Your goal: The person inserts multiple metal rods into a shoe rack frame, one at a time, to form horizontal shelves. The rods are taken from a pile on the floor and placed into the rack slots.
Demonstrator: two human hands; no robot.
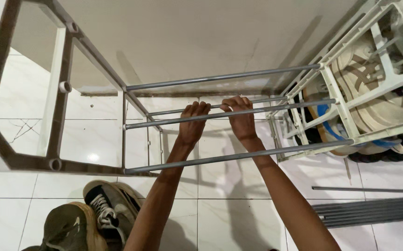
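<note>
Grey metal fills the grip of both hands: the left hand point(193, 122) and the right hand point(241, 117) are each curled shut over the same rod point(220, 114), side by side but a little apart, arms reaching up from below. That rod runs between 2 plastic end frames, the left frame point(62, 88) and the right frame point(350, 93), above the white tiled floor point(238, 204). By the look of it the rack is partly built: 4 rods already span the frames, while a bundle of spare rods point(373, 211) lies on the floor to the right, 1 loose beside it. The rods look thin, straight and smooth. Shoes point(90, 218) sit below the left arm, and more footwear point(378, 111) is stacked behind the right frame.
</note>
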